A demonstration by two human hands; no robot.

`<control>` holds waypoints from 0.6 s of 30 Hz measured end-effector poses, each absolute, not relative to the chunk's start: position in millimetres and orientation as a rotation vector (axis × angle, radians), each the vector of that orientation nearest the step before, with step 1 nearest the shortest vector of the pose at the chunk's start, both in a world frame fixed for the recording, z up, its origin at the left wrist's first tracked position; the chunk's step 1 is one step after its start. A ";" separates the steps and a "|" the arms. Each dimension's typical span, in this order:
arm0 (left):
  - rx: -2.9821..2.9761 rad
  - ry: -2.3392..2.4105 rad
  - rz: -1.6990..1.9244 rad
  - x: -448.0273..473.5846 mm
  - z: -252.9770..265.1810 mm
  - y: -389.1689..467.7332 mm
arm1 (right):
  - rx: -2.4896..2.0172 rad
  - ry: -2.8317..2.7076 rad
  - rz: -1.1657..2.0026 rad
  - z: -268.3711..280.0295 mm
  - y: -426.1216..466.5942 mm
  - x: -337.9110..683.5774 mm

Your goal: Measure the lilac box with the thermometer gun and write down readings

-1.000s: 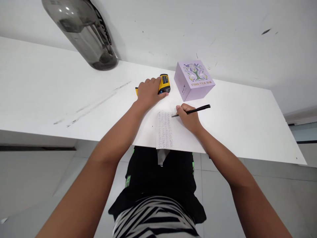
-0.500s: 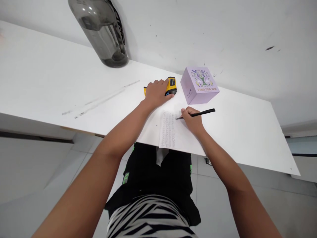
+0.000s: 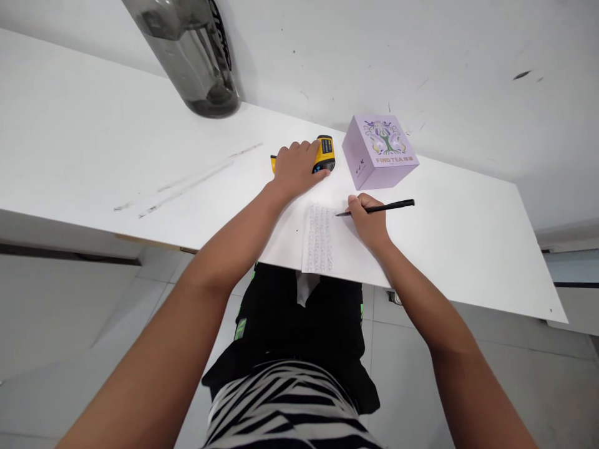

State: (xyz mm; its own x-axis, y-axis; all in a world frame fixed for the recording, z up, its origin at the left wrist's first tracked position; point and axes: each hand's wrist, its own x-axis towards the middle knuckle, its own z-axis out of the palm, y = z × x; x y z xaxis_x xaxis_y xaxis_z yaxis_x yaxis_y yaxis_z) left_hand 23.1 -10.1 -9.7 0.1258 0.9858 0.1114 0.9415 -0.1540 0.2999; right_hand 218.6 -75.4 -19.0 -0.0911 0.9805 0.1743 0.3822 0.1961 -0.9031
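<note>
My left hand (image 3: pixel 297 167) lies closed over a yellow-and-black handheld device (image 3: pixel 326 149) with a dark label. The hand hides the device's middle, so I cannot tell its exact kind. In my right hand (image 3: pixel 371 219) a black pen (image 3: pixel 397 204) is pinched, its back end pointing right. The pen's tip is at the right side of the written columns on a white sheet of paper (image 3: pixel 349 259). Rows of small handwriting cover the left part of the sheet, which reaches the table's front edge.
A lilac tea box (image 3: pixel 381 153) stands behind my right hand, near the wall. At the back left is a large grey translucent bottle (image 3: pixel 187 59) with liquid in it. Dark scuff marks run across the white tabletop (image 3: pixel 93 137). My legs are against the front edge.
My right hand and the pen have shifted slightly right on the paper, and the pen tip is now a little farther from the written columns. My left hand stays on the device. The view has tilted slightly.
</note>
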 end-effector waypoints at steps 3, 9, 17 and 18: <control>2.230 1.928 0.416 23.2 -9.6 -10.2 | -1.336 -1.646 0.880 -18.5 -75.4 219.0; 2.217 1.939 0.440 23.4 -8.9 -10.2 | -1.349 -1.653 0.863 -17.5 -75.1 218.5; 2.205 1.925 0.453 23.2 -9.5 -10.3 | -1.331 -1.647 0.856 -19.2 -76.0 219.2; 2.203 1.924 0.458 23.4 -9.3 -10.4 | -1.332 -1.641 0.854 -19.5 -76.1 219.2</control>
